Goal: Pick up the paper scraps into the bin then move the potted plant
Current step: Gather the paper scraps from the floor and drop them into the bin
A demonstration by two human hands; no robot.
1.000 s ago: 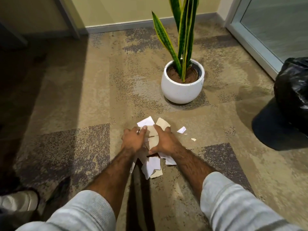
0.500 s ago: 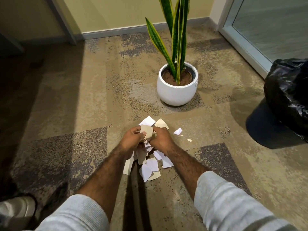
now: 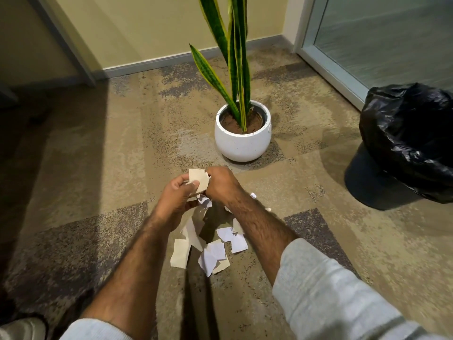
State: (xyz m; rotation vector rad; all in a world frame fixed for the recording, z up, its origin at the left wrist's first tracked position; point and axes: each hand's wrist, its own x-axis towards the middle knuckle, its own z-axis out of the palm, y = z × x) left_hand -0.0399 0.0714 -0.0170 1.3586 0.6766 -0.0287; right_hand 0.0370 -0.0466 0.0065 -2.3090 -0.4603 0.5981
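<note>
Both hands are raised above the carpet with a bunch of paper scraps [image 3: 199, 180] gripped between them. My left hand [image 3: 177, 195] pinches the beige top piece with its thumb. My right hand [image 3: 221, 183] curls round the bunch from the right. More white and beige loose scraps [image 3: 212, 251] lie on the carpet under my forearms, some hidden by my arms. The potted plant [image 3: 242, 141], a snake plant in a round white pot, stands just beyond my hands. The bin [image 3: 407, 146], lined with a black bag, stands at the right edge.
A glass door frame [image 3: 328, 67] runs along the far right. A yellow wall with a grey skirting board [image 3: 147, 63] closes the back. A white shoe [image 3: 19, 328] shows at the bottom left corner. Patterned carpet surrounds the pot and bin.
Both hands have lifted off the floor with a bunch of scraps gathered between them. Several scraps that were under them stay on the carpet.
</note>
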